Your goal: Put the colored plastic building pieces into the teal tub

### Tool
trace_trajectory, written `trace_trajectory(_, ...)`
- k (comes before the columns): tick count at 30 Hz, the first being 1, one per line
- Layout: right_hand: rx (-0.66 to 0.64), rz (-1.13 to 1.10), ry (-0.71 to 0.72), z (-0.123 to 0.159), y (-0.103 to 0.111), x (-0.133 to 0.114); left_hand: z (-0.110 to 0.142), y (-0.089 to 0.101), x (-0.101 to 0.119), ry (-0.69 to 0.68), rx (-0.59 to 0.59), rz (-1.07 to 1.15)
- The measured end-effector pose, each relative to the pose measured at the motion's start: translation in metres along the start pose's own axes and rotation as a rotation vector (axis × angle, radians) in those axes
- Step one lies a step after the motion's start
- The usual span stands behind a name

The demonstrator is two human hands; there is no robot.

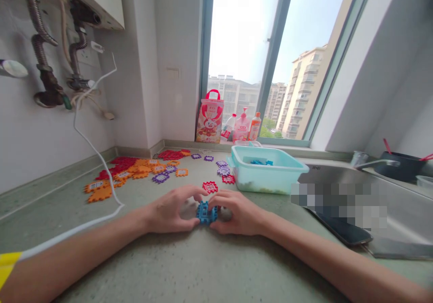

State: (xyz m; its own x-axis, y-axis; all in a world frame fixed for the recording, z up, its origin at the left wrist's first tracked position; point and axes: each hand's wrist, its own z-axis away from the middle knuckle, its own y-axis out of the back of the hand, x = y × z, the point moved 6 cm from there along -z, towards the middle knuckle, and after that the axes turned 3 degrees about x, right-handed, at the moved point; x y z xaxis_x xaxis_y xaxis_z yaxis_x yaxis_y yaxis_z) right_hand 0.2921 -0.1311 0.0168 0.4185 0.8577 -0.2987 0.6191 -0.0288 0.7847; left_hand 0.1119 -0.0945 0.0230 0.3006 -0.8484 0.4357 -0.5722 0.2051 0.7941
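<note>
Low over the middle of the counter, a few blue interlocking toy tiles (pixel 203 213) are joined at an angle. My left hand (pixel 176 209) grips their left side, thumb at the bottom and fingers over the top. From the right, my right hand (pixel 233 210) pinches the same blue piece between thumb and fingers. Parts of the tiles are covered by the fingertips. Just beyond the hands lies a red tile (pixel 210 186), with another red tile (pixel 228 179) and purple tiles (pixel 223 171) close by.
Orange tiles (pixel 138 168) and red tiles (pixel 118 165) are heaped at the back left. A turquoise tub (pixel 270 176) holds blue pieces. To the right are a black phone (pixel 341 226) and a metal sink (pixel 402 208). A white cable (pixel 101 158) crosses the left side.
</note>
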Motion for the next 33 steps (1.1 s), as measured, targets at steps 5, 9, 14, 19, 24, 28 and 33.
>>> trace_trajectory(5,0.023,0.099,0.054,0.0,-0.002,-0.003,0.002,0.003,0.005,-0.063,0.072,-0.048)
trace_trajectory(9,0.089,0.153,0.057,0.003,-0.007,-0.003,0.004,0.005,0.009,-0.111,0.115,-0.126)
trace_trajectory(14,0.093,0.284,0.112,0.001,-0.006,-0.013,0.005,0.008,0.01,-0.123,0.129,-0.118)
trace_trajectory(19,0.332,0.548,0.154,0.002,0.045,-0.029,0.007,0.017,0.005,-0.091,0.242,-0.096)
trace_trajectory(24,0.675,0.723,-0.073,0.03,0.124,-0.003,0.007,0.018,-0.002,-0.042,0.235,-0.094)
trace_trajectory(28,0.846,0.799,-0.306,0.059,0.158,0.032,0.006,0.018,0.002,-0.053,0.21,-0.109)
trace_trajectory(33,0.545,0.864,-0.498,0.062,0.149,0.059,0.005,0.014,0.002,-0.092,0.189,-0.118)
